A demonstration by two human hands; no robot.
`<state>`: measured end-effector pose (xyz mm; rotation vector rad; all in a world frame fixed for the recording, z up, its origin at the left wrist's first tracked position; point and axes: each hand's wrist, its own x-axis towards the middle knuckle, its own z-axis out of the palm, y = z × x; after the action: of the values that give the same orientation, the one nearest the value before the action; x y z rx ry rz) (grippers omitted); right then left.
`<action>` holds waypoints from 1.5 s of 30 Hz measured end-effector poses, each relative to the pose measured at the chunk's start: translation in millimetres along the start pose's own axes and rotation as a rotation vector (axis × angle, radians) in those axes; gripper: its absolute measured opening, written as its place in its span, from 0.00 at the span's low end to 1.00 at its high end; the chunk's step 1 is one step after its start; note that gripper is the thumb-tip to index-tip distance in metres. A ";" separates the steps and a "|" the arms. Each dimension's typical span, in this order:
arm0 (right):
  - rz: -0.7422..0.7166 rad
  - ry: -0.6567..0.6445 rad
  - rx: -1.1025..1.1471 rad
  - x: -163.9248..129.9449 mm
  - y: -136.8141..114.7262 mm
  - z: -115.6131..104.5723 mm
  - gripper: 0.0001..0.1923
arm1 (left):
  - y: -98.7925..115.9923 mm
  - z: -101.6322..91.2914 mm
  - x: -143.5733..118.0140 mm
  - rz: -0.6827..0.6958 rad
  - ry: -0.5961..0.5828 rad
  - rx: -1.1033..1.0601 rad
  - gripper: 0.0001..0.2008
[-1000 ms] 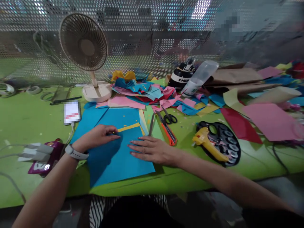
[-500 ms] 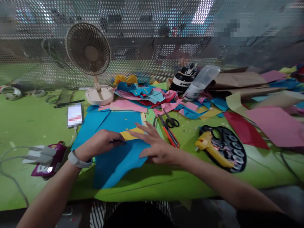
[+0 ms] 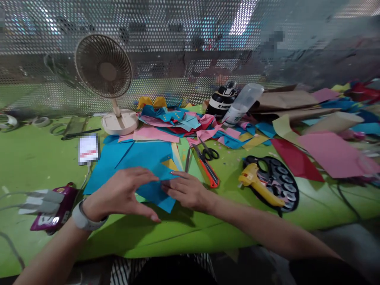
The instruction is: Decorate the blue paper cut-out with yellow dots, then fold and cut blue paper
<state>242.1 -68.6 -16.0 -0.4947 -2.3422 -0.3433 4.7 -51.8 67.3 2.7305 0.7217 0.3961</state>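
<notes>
My left hand [image 3: 123, 194] and my right hand [image 3: 185, 190] both hold a folded blue paper sheet [image 3: 157, 190] just above the green table [image 3: 35, 154]. The sheet is doubled over into a smaller shape between my fingers. Under it lie more blue sheets [image 3: 130, 156] with a yellow strip [image 3: 170, 163] showing. A white watch [image 3: 81, 217] is on my left wrist.
Right of my hands lie an orange utility knife [image 3: 206, 168], scissors [image 3: 208, 150], a yellow glue gun [image 3: 258, 184] on a black palette [image 3: 279, 180]. A fan [image 3: 105, 77], phone [image 3: 88, 148], coloured paper scraps [image 3: 184, 122], pink sheet [image 3: 332, 152] and a bottle [image 3: 242, 103] lie around.
The blue sheet lay flat under both palms; my hands have folded it over and lifted it into a smaller shape held between them.
</notes>
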 end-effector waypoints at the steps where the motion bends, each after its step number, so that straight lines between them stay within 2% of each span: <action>1: 0.005 -0.001 0.007 -1.5 0.1 1.4 0.11 | -0.4 2.5 -1.1 -0.014 -0.066 -0.019 0.33; 3: -0.004 -0.003 0.026 -4.4 0.6 4.4 0.13 | -3.9 10.1 -4.0 -0.044 -0.119 -0.009 0.23; 5: -0.001 -0.008 0.041 -7.1 1.6 7.1 0.14 | -9.1 18.5 -7.9 -0.077 -0.101 0.013 0.15; 10: 0.095 -0.072 0.121 -13.2 3.1 11.9 0.14 | -18.1 31.7 -17.6 -0.130 -0.082 -0.061 0.08; 13: 0.338 -0.129 0.240 -14.1 2.6 13.8 0.13 | -21.0 38.3 -20.7 -0.180 -0.032 -0.135 0.08; 17: 0.732 -0.166 0.345 -9.9 4.3 11.1 0.19 | -23.5 49.0 -19.9 -0.282 0.063 -0.219 0.13; 20: 0.843 -0.176 0.401 -6.0 6.5 5.9 0.24 | -23.6 55.9 -17.9 -0.357 0.137 -0.231 0.15; 24: 0.778 -0.193 0.327 -5.6 7.8 3.1 0.30 | -23.6 61.3 -17.9 -0.447 0.232 -0.181 0.13; 28: 0.680 -0.207 0.183 -6.5 7.3 5.3 0.27 | -25.7 62.1 -18.5 -0.530 0.270 -0.001 0.15; 32: 0.423 -0.236 0.020 -4.1 0.8 6.7 0.22 | -31.0 62.9 -16.7 -0.543 0.240 0.081 0.16; 35: 0.254 -0.307 0.034 -4.5 -6.6 10.3 0.28 | -35.5 64.3 -14.3 -0.538 0.216 0.083 0.17; 38: 0.238 -0.377 0.075 -7.4 -11.6 15.7 0.38 | -39.4 64.6 -11.9 -0.562 0.185 0.074 0.17; 41: 0.281 -0.442 0.110 -10.0 -13.2 19.2 0.42 | -41.6 63.3 -10.9 -0.588 0.168 0.072 0.16; 43: 0.303 -0.466 0.126 -10.9 -13.1 20.3 0.43 | -40.0 61.8 -11.8 -0.583 0.211 0.135 0.14; 45: 0.313 -0.479 0.142 -11.4 -12.9 21.1 0.43 | -34.8 60.5 -14.1 -0.517 0.281 0.269 0.14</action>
<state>231.7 -75.1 -40.3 -0.9411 -2.6596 0.1035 -2.1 -42.5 -3.0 2.6027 1.6089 0.5960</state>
